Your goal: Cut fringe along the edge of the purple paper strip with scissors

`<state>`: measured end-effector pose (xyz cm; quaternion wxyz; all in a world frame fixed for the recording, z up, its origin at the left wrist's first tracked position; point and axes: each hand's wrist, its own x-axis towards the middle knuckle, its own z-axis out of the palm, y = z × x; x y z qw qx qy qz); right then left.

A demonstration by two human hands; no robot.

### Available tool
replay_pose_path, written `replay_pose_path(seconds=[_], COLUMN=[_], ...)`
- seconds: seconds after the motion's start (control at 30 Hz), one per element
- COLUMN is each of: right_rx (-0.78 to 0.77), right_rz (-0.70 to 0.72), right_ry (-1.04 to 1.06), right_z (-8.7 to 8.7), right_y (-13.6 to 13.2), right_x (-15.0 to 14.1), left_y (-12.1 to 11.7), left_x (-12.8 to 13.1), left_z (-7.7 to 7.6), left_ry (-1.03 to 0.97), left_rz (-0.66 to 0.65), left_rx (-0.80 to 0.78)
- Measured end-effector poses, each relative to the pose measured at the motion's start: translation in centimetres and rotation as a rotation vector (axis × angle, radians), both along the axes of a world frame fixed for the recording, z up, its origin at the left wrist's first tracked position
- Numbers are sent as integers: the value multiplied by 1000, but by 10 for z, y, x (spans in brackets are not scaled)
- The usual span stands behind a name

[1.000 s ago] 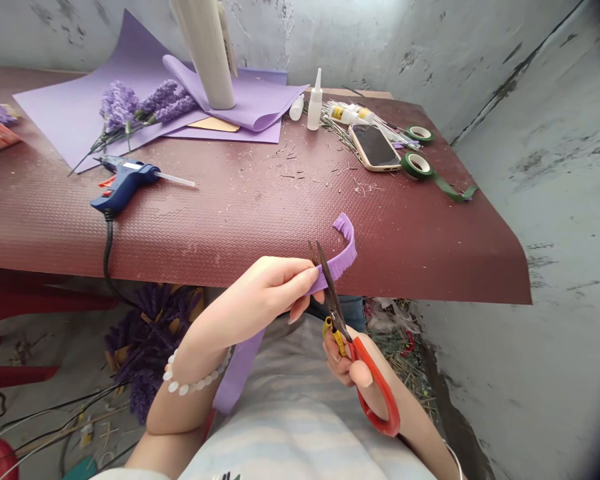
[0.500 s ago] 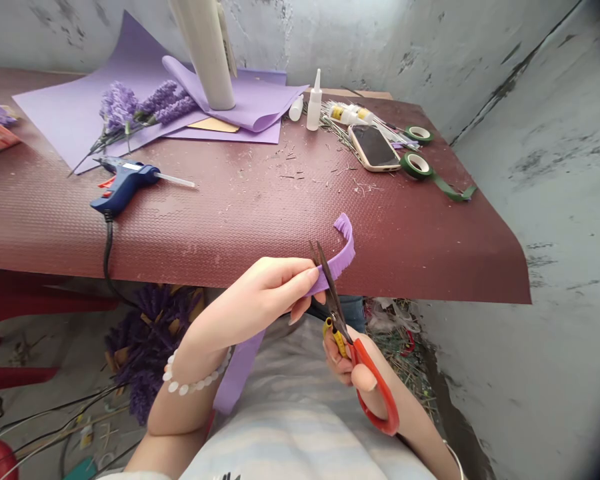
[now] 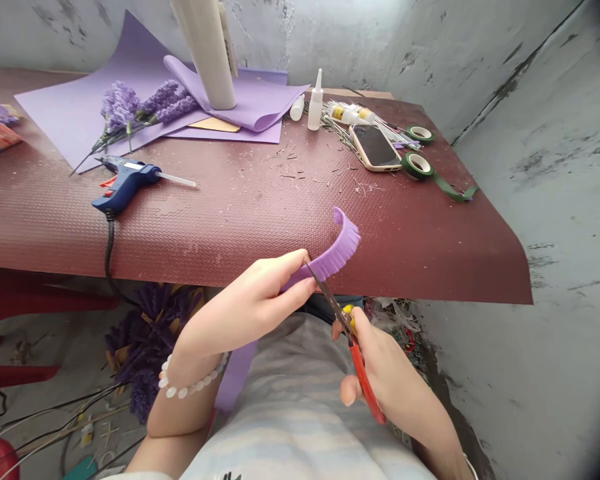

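My left hand (image 3: 265,297) pinches a folded purple strip (image 3: 337,257) between thumb and fingers at the table's front edge. The strip's far end curls up past the fingertips, with a fringe of fine cuts along its outer side. Its uncut tail hangs below my left wrist against the shirt. In my right hand (image 3: 380,360) are scissors (image 3: 364,383) with red handles and a yellow-wrapped part. Their dark blades reach up to the strip, their tips close by my left thumb and index finger.
On the maroon table (image 3: 230,227) lie a blue glue gun (image 3: 125,185), purple sheets (image 3: 105,73), purple flowers (image 3: 145,107), a phone (image 3: 377,148), a dropper bottle (image 3: 315,107) and green tape rolls (image 3: 417,166). A pale cylinder (image 3: 207,53) stands behind. More purple flowers (image 3: 150,340) are below the table.
The scissors have turned, with the red handle now seen edge-on, and their tips sit lower. The strip's fringed end has swung so its cuts face outward. My left fingers have shifted slightly left.
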<state>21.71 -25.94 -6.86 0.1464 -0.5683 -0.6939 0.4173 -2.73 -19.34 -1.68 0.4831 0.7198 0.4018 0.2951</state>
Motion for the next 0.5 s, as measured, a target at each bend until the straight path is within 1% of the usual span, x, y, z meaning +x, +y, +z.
replay_pose_path(seconds=[0.13,0.23,0.3,0.4,0.5], right_rx=[-7,-23,-51,-165,-220], right_rz=[-63,-79,-54,14,18], right_ry=[4,18,57,145,200], right_z=[-2,-4,-4,-5,-7], right_y=[1,1,1,0,0], right_x=[-1,-2,-1,1,1], left_y=[2,3,3,3,3], left_x=[3,3,3,3,3], left_z=[-1,-1,-1,0,0], left_ry=[49,57,65,71,76], left_rz=[-37,-21,-18,-24,-22], left_rx=[14,6,-7,-30,-49])
